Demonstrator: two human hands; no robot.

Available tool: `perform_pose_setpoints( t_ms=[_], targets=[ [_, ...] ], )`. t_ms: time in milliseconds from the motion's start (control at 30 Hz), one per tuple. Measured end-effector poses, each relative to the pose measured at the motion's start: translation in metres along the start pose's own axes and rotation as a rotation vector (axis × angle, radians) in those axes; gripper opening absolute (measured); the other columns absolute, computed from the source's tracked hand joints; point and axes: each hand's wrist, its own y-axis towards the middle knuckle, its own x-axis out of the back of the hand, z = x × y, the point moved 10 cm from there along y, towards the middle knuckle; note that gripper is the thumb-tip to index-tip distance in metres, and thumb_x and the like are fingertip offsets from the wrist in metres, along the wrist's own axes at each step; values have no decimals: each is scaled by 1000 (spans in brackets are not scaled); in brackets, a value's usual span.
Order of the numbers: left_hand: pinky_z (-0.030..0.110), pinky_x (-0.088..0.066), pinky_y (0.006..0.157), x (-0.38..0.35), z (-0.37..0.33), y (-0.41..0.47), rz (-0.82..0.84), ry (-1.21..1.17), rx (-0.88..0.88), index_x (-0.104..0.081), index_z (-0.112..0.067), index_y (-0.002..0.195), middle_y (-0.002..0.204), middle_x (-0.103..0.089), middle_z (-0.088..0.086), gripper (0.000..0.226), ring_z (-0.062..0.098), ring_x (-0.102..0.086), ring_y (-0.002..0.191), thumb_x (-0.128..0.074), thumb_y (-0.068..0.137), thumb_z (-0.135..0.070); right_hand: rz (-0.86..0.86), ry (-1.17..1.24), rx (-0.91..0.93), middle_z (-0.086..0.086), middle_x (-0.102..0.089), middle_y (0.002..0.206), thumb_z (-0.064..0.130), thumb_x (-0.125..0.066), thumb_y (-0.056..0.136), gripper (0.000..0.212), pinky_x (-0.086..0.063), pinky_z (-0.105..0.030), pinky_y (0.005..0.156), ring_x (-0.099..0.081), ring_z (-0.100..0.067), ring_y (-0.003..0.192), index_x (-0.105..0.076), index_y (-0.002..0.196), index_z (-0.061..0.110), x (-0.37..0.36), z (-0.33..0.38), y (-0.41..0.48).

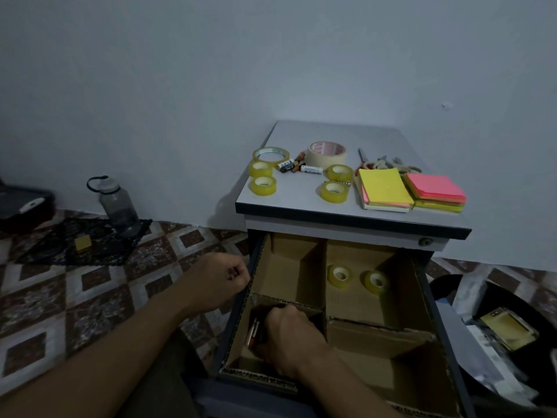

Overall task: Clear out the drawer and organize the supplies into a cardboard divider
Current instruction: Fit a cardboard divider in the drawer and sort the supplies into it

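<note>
Fingers (272, 318) of the right hand (291, 339) curl down into the near-left cell of the divider (376, 336), their tips hidden, so I cannot tell whether they pinch the batteries (252, 334) lying just left of them. The left hand (220, 279) sits curled beside the divider's left wall; whether it holds anything is unclear. Two tape rolls (340, 276) lie in the far-right cell of the drawer (432, 297). On the worktop (301, 206) above wait more tape (263, 185), loose cells (310, 169), scissors (366, 161) and note pads (384, 185). Batteries are probably small, stiff, smooth and prone to roll, best pinched across the barrel. Tape looks light and is easily hooked through the core. Pads are soft stacks, best gripped by opposite edges.
</note>
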Motion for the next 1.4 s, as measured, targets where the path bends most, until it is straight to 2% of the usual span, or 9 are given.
perform_pose_setpoints(
  t_ms=[133,267,367,533,700,867,967,1133,1400],
  targets=[
    [22,-50,65,16,-2,3,-62,-78,39,-69,-28,78,78,-66,-15,14,-2,-61,72,-65,92,-26,27,89,45,-3,-68,99,30,-66,87,19,-57,-31,73,-65,-20,88,-65,104,23,17,6,-8],
    [10,-43,57,56,-31,13,-212,-151,-18,-70,-23,77,67,-66,-13,15,-2,-62,67,-67,91,-18,77,201,67,5,-68,86,33,-63,93,12,-54,-21,60,-66,-6,73,-65,91,22,65,7,-14],
    [8,-43,57,91,-57,29,-333,-180,-92,-71,-17,76,65,-67,-11,12,4,-62,65,-70,89,-15,-53,226,76,-1,-71,79,33,-62,93,17,-60,-30,60,-68,-8,63,-68,85,19,127,1,-13],
    [14,-47,63,122,-73,81,-378,-159,-108,-71,-23,78,74,-71,-2,9,13,-64,71,-71,88,-23,-305,123,122,4,-71,80,27,-59,93,15,-47,-15,54,-61,1,56,-69,85,20,222,-19,5],
    [12,-46,67,129,-82,141,-353,-57,-102,-72,-27,92,86,-69,-13,7,1,-63,79,-66,88,-25,-501,-13,95,2,-73,89,24,-59,91,17,-53,-29,74,-65,-11,77,-75,88,18,290,-42,41],
    [31,-50,85,114,-86,190,-271,167,-71,-69,-24,116,110,-66,-3,30,15,-59,100,-65,88,-35,-552,-120,110,-2,-71,104,19,-58,90,20,-49,-28,77,-64,-21,94,-74,102,18,308,-44,87],
    [39,-51,92,103,-91,207,-240,314,-80,-67,-28,120,117,-64,-1,34,20,-56,110,-64,88,-40,-539,-196,144,0,-68,100,13,-58,88,20,-43,-25,73,-58,-17,87,-73,101,18,301,-37,113],
    [34,-42,74,91,-97,219,-211,537,-81,-68,-28,105,102,-64,0,22,25,-56,100,-59,87,-37,-465,-259,170,-3,-59,83,22,-57,94,18,-44,-29,61,-58,-21,79,-71,104,18,283,-29,139],
    [31,-45,68,86,-98,222,-212,509,-134,-71,-26,95,95,-66,-1,14,22,-60,89,-65,85,-33,-412,-311,163,-13,-65,109,7,-51,93,29,-52,-33,73,-62,-30,98,-64,120,11,275,-25,140]
  ],
)
